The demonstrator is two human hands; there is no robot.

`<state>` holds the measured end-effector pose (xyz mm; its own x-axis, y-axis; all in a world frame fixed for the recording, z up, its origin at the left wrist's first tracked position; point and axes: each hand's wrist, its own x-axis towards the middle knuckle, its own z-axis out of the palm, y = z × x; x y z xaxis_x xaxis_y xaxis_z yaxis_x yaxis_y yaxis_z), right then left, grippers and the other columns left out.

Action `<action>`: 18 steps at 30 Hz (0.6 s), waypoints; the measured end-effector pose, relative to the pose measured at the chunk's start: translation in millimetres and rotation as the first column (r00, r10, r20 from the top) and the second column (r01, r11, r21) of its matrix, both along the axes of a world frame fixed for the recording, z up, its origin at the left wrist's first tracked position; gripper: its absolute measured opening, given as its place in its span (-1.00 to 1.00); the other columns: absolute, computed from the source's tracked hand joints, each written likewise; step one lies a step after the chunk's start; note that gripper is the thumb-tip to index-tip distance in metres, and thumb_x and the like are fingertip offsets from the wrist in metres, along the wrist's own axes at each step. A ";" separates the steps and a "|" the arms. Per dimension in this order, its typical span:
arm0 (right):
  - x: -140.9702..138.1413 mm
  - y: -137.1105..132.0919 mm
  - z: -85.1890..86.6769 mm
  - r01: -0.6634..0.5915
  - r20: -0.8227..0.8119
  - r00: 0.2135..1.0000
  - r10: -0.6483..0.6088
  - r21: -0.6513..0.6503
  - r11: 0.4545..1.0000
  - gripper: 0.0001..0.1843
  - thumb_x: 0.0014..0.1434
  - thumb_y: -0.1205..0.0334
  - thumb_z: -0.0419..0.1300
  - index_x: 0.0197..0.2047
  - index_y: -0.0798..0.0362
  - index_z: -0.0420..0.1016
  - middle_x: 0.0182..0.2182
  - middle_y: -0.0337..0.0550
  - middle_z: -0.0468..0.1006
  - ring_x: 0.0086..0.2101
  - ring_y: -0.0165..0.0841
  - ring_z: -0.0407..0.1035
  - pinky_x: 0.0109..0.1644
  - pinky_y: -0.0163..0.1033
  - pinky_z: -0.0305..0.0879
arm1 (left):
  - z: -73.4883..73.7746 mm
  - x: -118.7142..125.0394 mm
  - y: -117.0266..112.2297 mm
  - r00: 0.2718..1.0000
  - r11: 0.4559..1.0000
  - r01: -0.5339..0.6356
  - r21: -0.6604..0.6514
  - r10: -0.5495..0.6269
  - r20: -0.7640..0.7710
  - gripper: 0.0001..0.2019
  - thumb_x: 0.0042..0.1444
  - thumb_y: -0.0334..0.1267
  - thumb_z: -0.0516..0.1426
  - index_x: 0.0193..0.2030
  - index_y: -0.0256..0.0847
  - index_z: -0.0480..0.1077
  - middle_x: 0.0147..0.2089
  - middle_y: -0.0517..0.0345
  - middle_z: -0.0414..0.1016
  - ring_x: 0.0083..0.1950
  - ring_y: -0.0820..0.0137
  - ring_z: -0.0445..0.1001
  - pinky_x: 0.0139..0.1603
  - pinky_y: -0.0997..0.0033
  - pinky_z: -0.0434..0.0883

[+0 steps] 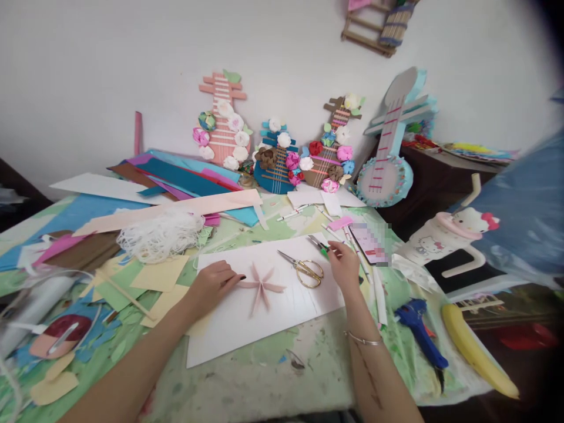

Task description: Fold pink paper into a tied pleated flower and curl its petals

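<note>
Paper star (pixel 261 285), pale pink with narrow folded arms, lies on a white board (pixel 229 341), near the board's middle. The left hand (pixel 215 285) is over the board's left part, fingers bent, fingertips at the end of one arm of the star; whether they pinch it, I cannot tell. Well apart from it, the right hand (pixel 342 259) is at the board's right edge, closed around a bladed tool (pixel 318 243) with a green part, the blade pointing over the board's far right corner. Gold-handled scissors (pixel 298 263) lie on the board between the star and the right hand.

Just right of the board are a phone (pixel 372 249), its screen blurred out, and a blue glue gun (pixel 423 335); farther right lies a banana (pixel 478 352). Left of the board are cut yellow paper pieces (pixel 161 273) and a heap of white string (pixel 159 235). Under the board, the bench (pixel 229 393) has a green, pale-patterned surface. Well beyond the board's far edge, flower-trimmed instrument shapes (pixel 224 138) stand against the wall (pixel 132 64).
</note>
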<state>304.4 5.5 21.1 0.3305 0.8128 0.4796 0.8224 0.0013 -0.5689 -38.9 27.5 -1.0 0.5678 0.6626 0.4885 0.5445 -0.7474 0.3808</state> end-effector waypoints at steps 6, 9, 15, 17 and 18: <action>13.8 75.0 25.3 -0.056 0.250 0.959 0.136 -0.303 0.951 -0.69 0.12 0.41 0.05 -0.07 0.17 0.45 -0.17 -0.03 0.53 -0.22 -0.36 0.41 -0.05 -0.25 0.27 | -4.5 2.3 1.2 1.000 0.999 -0.030 -0.036 0.030 -0.004 -0.70 0.22 -0.21 0.00 -0.46 -0.23 0.42 -0.51 0.15 0.37 -0.40 0.44 0.33 -0.36 0.44 0.27; 31.0 117.3 31.5 -0.013 0.307 0.939 0.153 -0.415 0.910 -0.76 0.18 0.42 0.04 -0.13 0.20 0.48 -0.15 0.04 0.51 -0.11 -0.31 0.38 0.01 -0.23 0.24 | -1.9 3.7 -0.5 0.997 0.993 -0.076 -0.091 0.076 0.004 -0.70 0.22 -0.21 0.00 -0.49 -0.23 0.39 -0.50 0.16 0.37 -0.39 0.44 0.34 -0.35 0.44 0.27; 63.2 165.3 25.6 0.168 0.400 0.912 0.093 -0.571 0.804 -0.65 0.21 0.15 0.11 0.02 0.14 0.33 -0.04 -0.02 0.38 -0.11 -0.29 0.35 -0.06 -0.10 0.34 | 0.3 5.1 -1.1 0.996 0.991 -0.086 -0.100 0.087 0.010 -0.69 0.23 -0.21 -0.02 -0.49 -0.23 0.37 -0.51 0.16 0.36 -0.41 0.43 0.33 -0.38 0.45 0.26; 68.6 173.8 19.4 0.212 0.424 0.902 0.080 -0.598 0.773 -0.63 0.20 0.15 0.12 0.02 0.16 0.32 -0.04 -0.01 0.38 -0.11 -0.29 0.36 -0.07 -0.09 0.35 | 1.0 5.7 -0.6 0.995 0.988 -0.096 -0.123 0.098 0.007 -0.68 0.23 -0.21 -0.03 -0.50 -0.23 0.37 -0.51 0.16 0.35 -0.40 0.43 0.32 -0.37 0.45 0.26; 70.5 177.9 16.0 0.231 0.433 0.899 0.073 -0.607 0.761 -0.63 0.20 0.15 0.12 0.02 0.16 0.32 -0.04 -0.01 0.38 -0.11 -0.29 0.36 -0.07 -0.09 0.35 | 1.6 6.1 -0.5 0.995 0.984 -0.104 -0.143 0.104 -0.002 -0.68 0.24 -0.21 -0.03 -0.50 -0.23 0.36 -0.51 0.16 0.35 -0.39 0.43 0.32 -0.36 0.45 0.26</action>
<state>374.9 183.4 37.2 0.3055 0.9517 -0.0302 0.9517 -0.3062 -0.0242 -32.8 27.0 0.5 0.4898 0.7809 0.3876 0.6141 -0.6246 0.4824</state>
